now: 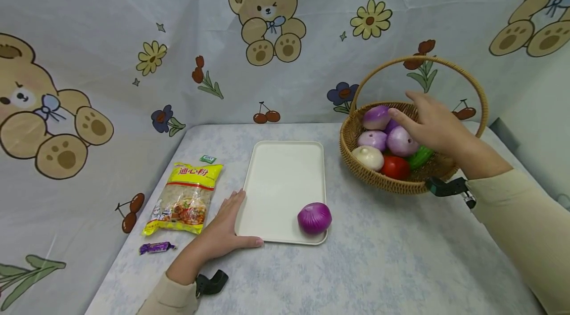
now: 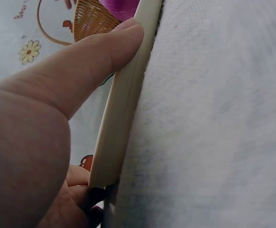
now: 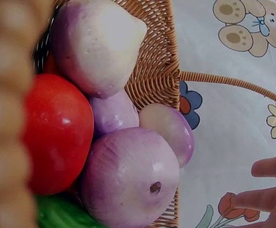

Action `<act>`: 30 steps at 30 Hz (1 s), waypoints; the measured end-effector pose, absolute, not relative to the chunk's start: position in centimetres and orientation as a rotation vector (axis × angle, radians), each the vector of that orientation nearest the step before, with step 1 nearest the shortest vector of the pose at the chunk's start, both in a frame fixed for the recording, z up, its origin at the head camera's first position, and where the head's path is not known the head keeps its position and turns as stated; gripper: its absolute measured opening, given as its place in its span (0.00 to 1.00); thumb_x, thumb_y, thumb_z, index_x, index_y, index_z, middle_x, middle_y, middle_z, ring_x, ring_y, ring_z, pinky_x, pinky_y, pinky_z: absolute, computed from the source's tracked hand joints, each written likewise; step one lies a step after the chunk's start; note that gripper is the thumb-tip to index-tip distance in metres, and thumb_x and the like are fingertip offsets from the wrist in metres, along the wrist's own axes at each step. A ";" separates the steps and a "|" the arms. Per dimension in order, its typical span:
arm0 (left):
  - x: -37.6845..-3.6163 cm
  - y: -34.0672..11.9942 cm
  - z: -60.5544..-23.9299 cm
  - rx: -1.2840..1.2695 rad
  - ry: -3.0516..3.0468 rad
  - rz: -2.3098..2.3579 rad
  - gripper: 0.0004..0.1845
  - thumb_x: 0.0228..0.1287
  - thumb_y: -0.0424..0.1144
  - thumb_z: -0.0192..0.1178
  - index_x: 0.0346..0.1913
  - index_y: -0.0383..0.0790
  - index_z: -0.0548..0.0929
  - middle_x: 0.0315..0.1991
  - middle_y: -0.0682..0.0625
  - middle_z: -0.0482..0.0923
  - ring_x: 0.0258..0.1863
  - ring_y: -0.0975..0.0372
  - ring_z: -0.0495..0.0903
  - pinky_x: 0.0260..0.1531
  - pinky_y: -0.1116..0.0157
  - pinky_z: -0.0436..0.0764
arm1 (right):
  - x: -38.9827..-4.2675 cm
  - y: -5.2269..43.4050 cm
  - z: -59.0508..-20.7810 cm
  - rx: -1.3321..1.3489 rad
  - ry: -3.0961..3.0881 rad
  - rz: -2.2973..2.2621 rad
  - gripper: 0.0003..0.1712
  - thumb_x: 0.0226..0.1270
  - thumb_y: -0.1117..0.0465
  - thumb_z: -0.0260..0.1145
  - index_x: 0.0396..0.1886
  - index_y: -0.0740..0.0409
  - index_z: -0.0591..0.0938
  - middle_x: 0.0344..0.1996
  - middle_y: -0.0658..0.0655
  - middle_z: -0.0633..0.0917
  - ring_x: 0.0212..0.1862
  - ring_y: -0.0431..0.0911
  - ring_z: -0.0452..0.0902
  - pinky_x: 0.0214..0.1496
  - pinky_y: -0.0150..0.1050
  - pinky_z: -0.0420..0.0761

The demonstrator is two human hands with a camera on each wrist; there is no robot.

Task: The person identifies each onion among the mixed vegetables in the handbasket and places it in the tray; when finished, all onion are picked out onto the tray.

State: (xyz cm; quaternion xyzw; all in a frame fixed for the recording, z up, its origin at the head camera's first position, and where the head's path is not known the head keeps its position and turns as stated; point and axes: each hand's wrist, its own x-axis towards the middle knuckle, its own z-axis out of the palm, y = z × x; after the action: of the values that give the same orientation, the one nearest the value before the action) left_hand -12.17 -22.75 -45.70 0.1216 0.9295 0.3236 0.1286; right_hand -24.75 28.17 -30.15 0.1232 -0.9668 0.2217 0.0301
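Observation:
My left hand (image 1: 229, 227) lies flat on the table at the front left corner of a cream tray (image 1: 285, 171). Its fingers run along the tray's left side, and the thumb (image 2: 97, 54) presses on the rim (image 2: 124, 109). A purple onion (image 1: 314, 217) sits on the tray's front right corner. My right hand (image 1: 420, 118) hovers with spread fingers (image 3: 266, 167) over a wicker basket (image 1: 371, 179), holding nothing. Just beneath it lies a pale purple onion (image 1: 402, 141) (image 3: 128, 175). More onions (image 1: 376, 117), a tomato (image 1: 395, 166) (image 3: 57, 133) and a green vegetable (image 1: 420, 157) fill the basket.
A yellow noodle packet (image 1: 187, 199) and a small purple wrapped candy (image 1: 156, 247) lie left of the tray. The basket's tall arched handle (image 1: 420, 60) rises over my right hand. A bear-print cloth hangs behind and to the sides of the table (image 1: 401, 255).

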 end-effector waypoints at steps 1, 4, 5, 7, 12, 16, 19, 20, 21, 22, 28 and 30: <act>-12.2 -22.8 -45.7 0.354 2.703 0.941 0.75 0.47 0.73 0.76 0.86 0.39 0.45 0.85 0.42 0.40 0.83 0.49 0.35 0.78 0.43 0.42 | -24.8 28.2 -30.2 0.379 -2.987 0.682 0.55 0.81 0.32 0.49 0.83 0.72 0.48 0.79 0.79 0.52 0.78 0.76 0.44 0.73 0.75 0.47; -12.2 -22.8 -45.7 0.354 2.705 0.939 0.75 0.46 0.74 0.76 0.86 0.39 0.45 0.85 0.42 0.39 0.83 0.48 0.35 0.77 0.43 0.42 | -24.9 28.4 -30.3 0.385 -3.018 0.690 0.55 0.82 0.32 0.50 0.83 0.73 0.49 0.78 0.80 0.53 0.78 0.76 0.44 0.73 0.76 0.47; -12.2 -22.8 -45.7 0.354 2.706 0.942 0.75 0.46 0.74 0.77 0.86 0.39 0.45 0.85 0.42 0.39 0.83 0.48 0.35 0.77 0.43 0.42 | -25.0 28.4 -30.3 0.390 -3.028 0.693 0.55 0.81 0.33 0.50 0.83 0.73 0.49 0.78 0.80 0.54 0.77 0.76 0.45 0.73 0.76 0.48; -12.2 -22.8 -45.7 0.355 2.708 0.944 0.76 0.46 0.74 0.77 0.86 0.39 0.45 0.85 0.42 0.39 0.83 0.48 0.35 0.77 0.42 0.42 | -25.1 28.5 -30.5 0.404 -3.046 0.699 0.54 0.81 0.33 0.52 0.83 0.72 0.51 0.77 0.80 0.57 0.76 0.76 0.48 0.72 0.76 0.51; -12.3 -22.8 -45.7 0.355 2.706 0.947 0.76 0.46 0.74 0.76 0.86 0.40 0.45 0.85 0.42 0.39 0.83 0.48 0.35 0.77 0.42 0.42 | -25.2 29.1 -31.5 0.426 -3.088 0.699 0.53 0.81 0.33 0.51 0.81 0.73 0.55 0.75 0.80 0.61 0.74 0.77 0.54 0.70 0.77 0.55; -12.3 -22.7 -45.8 0.340 2.703 0.939 0.76 0.46 0.74 0.76 0.87 0.41 0.44 0.86 0.43 0.38 0.83 0.47 0.34 0.77 0.41 0.43 | -25.1 29.4 -32.6 0.440 -3.112 0.672 0.54 0.79 0.31 0.53 0.79 0.76 0.59 0.73 0.80 0.65 0.73 0.76 0.57 0.71 0.75 0.57; -12.2 -22.7 -45.8 0.323 2.703 0.930 0.76 0.45 0.75 0.76 0.87 0.41 0.45 0.86 0.43 0.39 0.83 0.47 0.35 0.77 0.41 0.43 | -25.1 29.4 -33.2 0.453 -3.109 0.669 0.55 0.78 0.31 0.56 0.79 0.77 0.59 0.72 0.80 0.66 0.72 0.75 0.58 0.71 0.74 0.58; -12.2 -22.7 -45.8 0.319 2.703 0.930 0.76 0.45 0.74 0.76 0.87 0.41 0.45 0.86 0.43 0.39 0.83 0.47 0.35 0.77 0.41 0.44 | -25.1 29.4 -33.4 0.459 -3.108 0.664 0.55 0.78 0.32 0.57 0.78 0.77 0.59 0.71 0.81 0.66 0.72 0.76 0.59 0.71 0.74 0.58; -12.2 -22.7 -45.8 0.317 2.703 0.929 0.76 0.45 0.74 0.76 0.87 0.41 0.45 0.86 0.43 0.39 0.83 0.47 0.35 0.77 0.41 0.44 | -25.0 29.4 -33.5 0.462 -3.107 0.654 0.56 0.77 0.32 0.59 0.78 0.78 0.59 0.70 0.81 0.67 0.71 0.76 0.59 0.70 0.74 0.59; -12.2 -22.7 -45.7 0.315 2.704 0.928 0.76 0.45 0.74 0.77 0.87 0.41 0.45 0.86 0.43 0.39 0.83 0.47 0.35 0.77 0.41 0.43 | -25.0 29.5 -33.7 0.458 -3.104 0.649 0.56 0.76 0.33 0.61 0.78 0.78 0.59 0.70 0.81 0.68 0.70 0.75 0.61 0.70 0.74 0.61; -12.3 -22.6 -45.7 0.316 2.704 0.923 0.76 0.45 0.75 0.77 0.87 0.41 0.45 0.86 0.43 0.39 0.83 0.47 0.35 0.77 0.41 0.43 | -24.8 29.7 -34.7 0.436 -3.092 0.676 0.54 0.73 0.40 0.71 0.76 0.78 0.62 0.65 0.81 0.72 0.66 0.74 0.67 0.67 0.74 0.65; -12.2 -22.6 -45.7 0.313 2.702 0.920 0.76 0.45 0.75 0.77 0.87 0.41 0.45 0.86 0.43 0.39 0.83 0.47 0.35 0.77 0.41 0.44 | -24.8 29.8 -35.0 0.427 -3.085 0.681 0.53 0.72 0.42 0.72 0.76 0.78 0.62 0.64 0.82 0.73 0.65 0.75 0.68 0.66 0.74 0.65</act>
State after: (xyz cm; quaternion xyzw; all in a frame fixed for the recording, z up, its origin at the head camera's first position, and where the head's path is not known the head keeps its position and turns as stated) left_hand -12.23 -22.64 -45.73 0.1081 0.9324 0.3175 0.1348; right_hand -24.80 29.77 -34.98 0.1340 -0.9674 0.2135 -0.0233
